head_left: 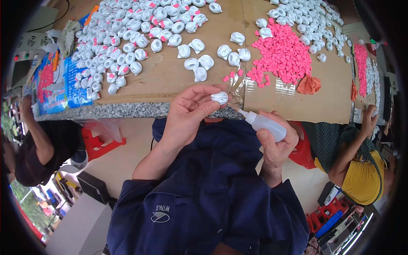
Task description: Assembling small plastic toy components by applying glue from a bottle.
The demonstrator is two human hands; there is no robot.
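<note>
From where I'm standing, the left hand (pixel 185 114) has a small white piece (pixel 219 98) pinched in its fingertips, partly covered by them. Right hand (pixel 280 149) is wrapped round a squeeze bottle (pixel 268 126), hiding some of its side. Nozzle points at the piece, but its thin tip gets lost against shiny tape (pixel 236 91), so can't tell if they touch. Pink bits (pixel 282 53) heap beyond the bottle grip.

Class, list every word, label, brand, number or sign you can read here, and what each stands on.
Navy shirt: pale lettering beside an oval emblem; wording not copied here.
Blue packaging: white print, too small to read.
White piece in the left hand: dark mark, too small to read.
Loose white pieces: dark marks, likewise unreadable.
</note>
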